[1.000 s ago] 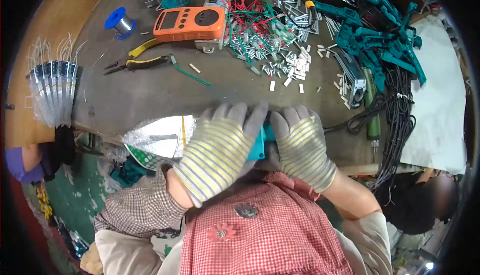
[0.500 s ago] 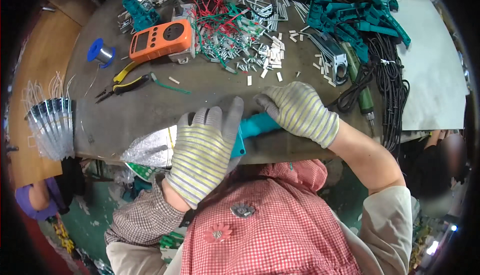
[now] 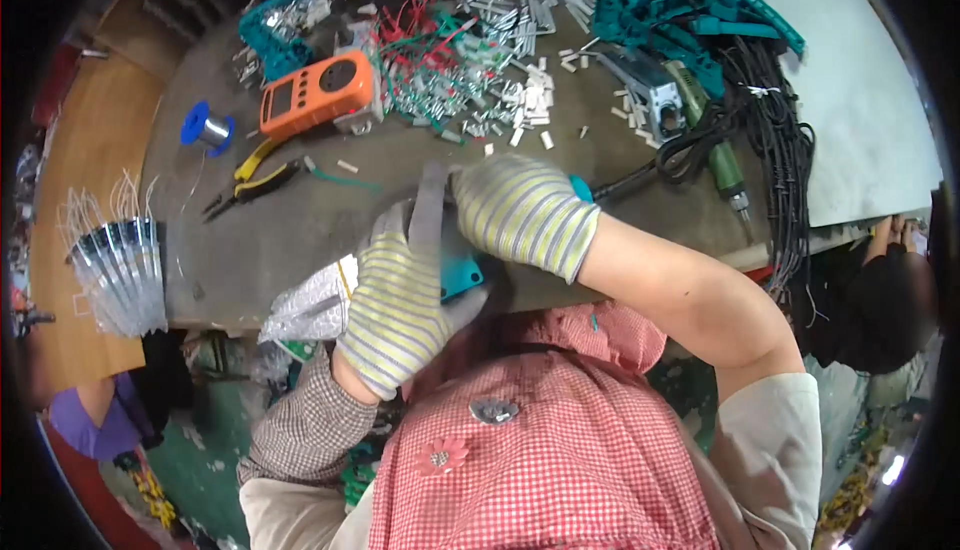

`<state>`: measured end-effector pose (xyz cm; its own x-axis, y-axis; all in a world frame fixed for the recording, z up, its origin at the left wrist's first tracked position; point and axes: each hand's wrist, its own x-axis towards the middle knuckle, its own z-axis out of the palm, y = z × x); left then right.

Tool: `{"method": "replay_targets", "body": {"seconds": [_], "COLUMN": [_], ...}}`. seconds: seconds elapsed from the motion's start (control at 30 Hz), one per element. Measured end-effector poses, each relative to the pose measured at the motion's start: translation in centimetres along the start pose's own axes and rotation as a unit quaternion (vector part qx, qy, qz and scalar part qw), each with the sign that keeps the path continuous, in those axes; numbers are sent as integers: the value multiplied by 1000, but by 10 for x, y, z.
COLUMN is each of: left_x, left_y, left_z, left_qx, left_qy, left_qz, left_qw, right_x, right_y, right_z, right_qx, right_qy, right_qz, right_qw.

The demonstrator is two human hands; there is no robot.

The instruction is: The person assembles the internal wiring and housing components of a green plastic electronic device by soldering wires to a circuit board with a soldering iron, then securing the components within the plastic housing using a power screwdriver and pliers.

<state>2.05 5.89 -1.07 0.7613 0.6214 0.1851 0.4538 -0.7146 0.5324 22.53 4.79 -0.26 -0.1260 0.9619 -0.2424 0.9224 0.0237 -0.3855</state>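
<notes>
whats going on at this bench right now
A person in striped work gloves holds a teal plastic part at the near edge of a cluttered workbench. The left hand grips it from below and the right hand presses over its top, so most of it is hidden. Farther back lie an orange meter, yellow-handled pliers, a solder spool and a heap of small metal pieces.

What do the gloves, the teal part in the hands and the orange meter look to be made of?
Gloves: knitted fabric, matte, with a ribbed weave and yellow-grey stripes. Teal part: probably moulded plastic, smooth and evenly coloured; the left hand and right hand hide most of it. Orange meter: apparently a hard plastic case, slightly glossy, with a dark dial.
</notes>
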Motion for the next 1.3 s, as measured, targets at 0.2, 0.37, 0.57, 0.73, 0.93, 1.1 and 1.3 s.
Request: {"method": "replay_targets", "body": {"seconds": [0.2,0.37,0.57,0.73,0.93,1.1,1.3], "left_x": [1,-5,7,10,13,25,51], "left_y": [-1,-8,2,5,3,2,-24], "left_z": [-2,-4,-10,-15,-16,-24,-40], "left_qx": [58,35,23,33,26,26,-91], "left_qy": [-44,0,-37,-52,-60,-106,-13], "left_qz": [9,7,-9,-30,-29,-34,75], "left_qw": [997,999,999,998,997,993,993], "right_x": [-18,8,96,119,97,63,3], "right_y": [11,65,163,147,143,154,119], "right_z": [-3,-34,-85,-86,-97,-89,-92], "right_qx": [-35,-96,-136,-135,-157,-131,89], "right_qy": [49,261,198,152,33,92,144], "right_qz": [31,-66,158,227,239,196,120], "right_qw": [998,958,958,952,958,968,978]}}
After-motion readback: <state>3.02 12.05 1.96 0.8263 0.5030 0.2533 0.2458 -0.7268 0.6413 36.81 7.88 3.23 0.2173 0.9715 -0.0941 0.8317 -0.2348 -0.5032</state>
